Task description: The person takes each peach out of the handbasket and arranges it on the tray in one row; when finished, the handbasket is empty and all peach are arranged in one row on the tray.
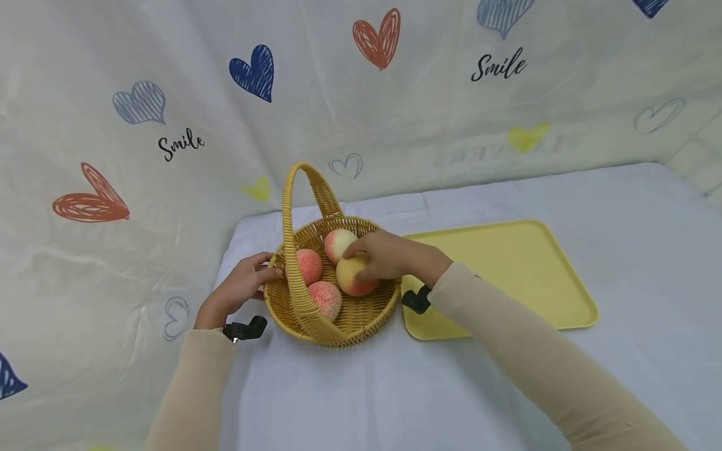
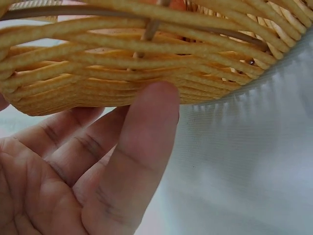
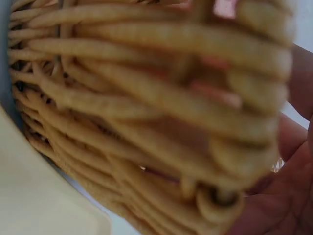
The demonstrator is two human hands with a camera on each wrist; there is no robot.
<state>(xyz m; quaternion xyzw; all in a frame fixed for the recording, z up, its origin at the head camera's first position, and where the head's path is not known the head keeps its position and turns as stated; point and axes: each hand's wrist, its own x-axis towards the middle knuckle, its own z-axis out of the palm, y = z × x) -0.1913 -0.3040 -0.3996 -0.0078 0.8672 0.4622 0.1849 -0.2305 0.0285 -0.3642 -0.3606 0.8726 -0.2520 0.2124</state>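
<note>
A wicker basket (image 1: 355, 329) with a tall arched handle stands on the white-covered table, holding several toy peaches. My right hand (image 1: 383, 254) reaches in over its right rim and grips a yellow-and-red peach (image 1: 351, 275) between thumb and fingers. Beside that lie a pale pink-and-cream peach (image 1: 336, 243) and two pinkish-red ones, an upper peach (image 1: 309, 266) and a lower peach (image 1: 325, 299). At the basket's left side my left hand (image 1: 239, 285) holds the edge, its thumb (image 2: 151, 117) against the weave. In the right wrist view, the basket wall covers most of the right hand.
A yellow rectangular tray (image 1: 507, 263) lies flat just right of the basket, partly under the right forearm. Behind the table hangs a pale cloth (image 1: 316, 94) printed with hearts and "Smile". White cloth (image 1: 637, 250) covers the table.
</note>
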